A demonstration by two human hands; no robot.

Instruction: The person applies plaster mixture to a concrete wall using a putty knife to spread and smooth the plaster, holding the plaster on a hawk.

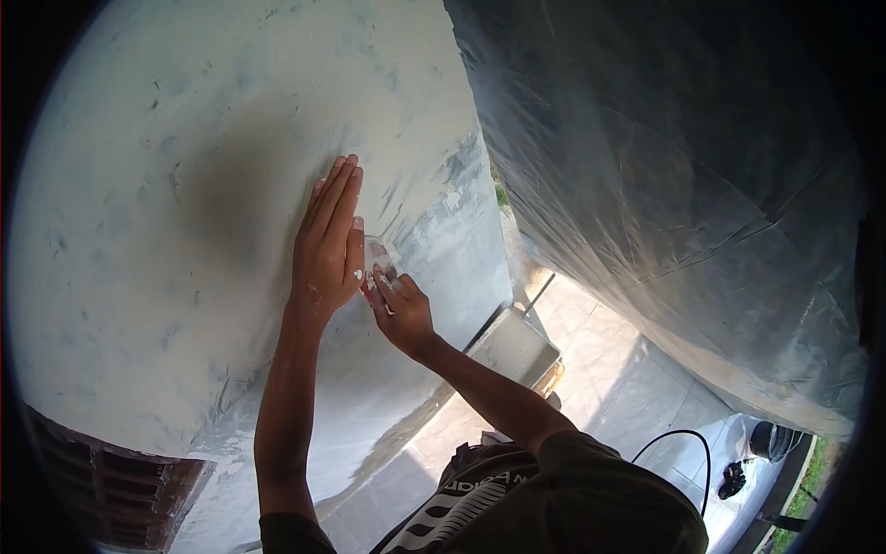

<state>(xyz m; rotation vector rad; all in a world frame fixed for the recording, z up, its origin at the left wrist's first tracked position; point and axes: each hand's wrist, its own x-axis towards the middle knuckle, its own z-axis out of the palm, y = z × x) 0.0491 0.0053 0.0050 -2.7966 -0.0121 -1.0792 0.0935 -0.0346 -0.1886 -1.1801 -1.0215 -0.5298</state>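
Observation:
My left hand [328, 235] lies flat on the pale, patchy wall [231, 111], its fingers stretched out and pointing up. Just right of it and a little lower, my right hand [401, 309] is wrapped round a putty knife [378, 254], whose blade lies near the wall. White smears show on the knife and on the fingers of both hands. Darker grey-blue streaks run across the wall surface to the right of my hands.
Dark plastic sheeting [664, 166] hangs along the right. A tray [514, 346] stands below my right forearm, above the tiled floor [591, 323]. A bucket [773, 441] and a black cable [688, 432] are lower right. A brown wooden frame [120, 489] is lower left.

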